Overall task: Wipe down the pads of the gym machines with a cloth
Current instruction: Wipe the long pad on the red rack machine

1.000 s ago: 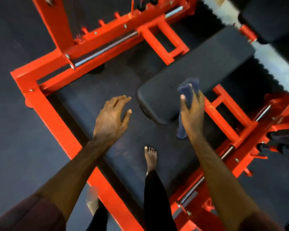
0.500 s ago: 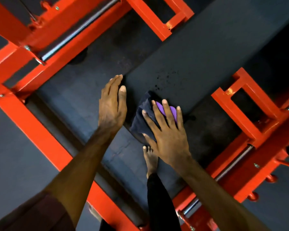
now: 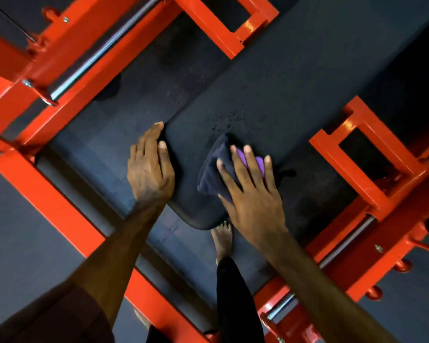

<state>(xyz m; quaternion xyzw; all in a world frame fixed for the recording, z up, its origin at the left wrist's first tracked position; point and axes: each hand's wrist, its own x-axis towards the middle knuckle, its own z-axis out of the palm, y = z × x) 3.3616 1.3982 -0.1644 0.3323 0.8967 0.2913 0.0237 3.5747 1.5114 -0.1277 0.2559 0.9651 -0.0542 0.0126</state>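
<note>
A long black bench pad [image 3: 270,95] runs diagonally from the lower middle to the upper right. My right hand [image 3: 253,194] presses a dark blue cloth [image 3: 213,167] flat onto the pad's near end, fingers spread and straight; a purple patch [image 3: 258,162] shows between the fingers. My left hand [image 3: 150,169] rests on the pad's left edge, its fingers straight along the side. Small dark specks [image 3: 229,118] dot the pad just beyond the cloth.
The red steel frame [image 3: 60,199] of the machine surrounds the bench, with chrome guide rods [image 3: 104,50] at upper left and at lower right [image 3: 344,246]. Red brackets [image 3: 372,154] stand to the pad's right. My bare foot [image 3: 222,240] stands on the black floor mat below the pad.
A second ago my right hand held the cloth above the pad and my left hand was in the air. Now both hands are down on the pad, the cloth pressed flat.
</note>
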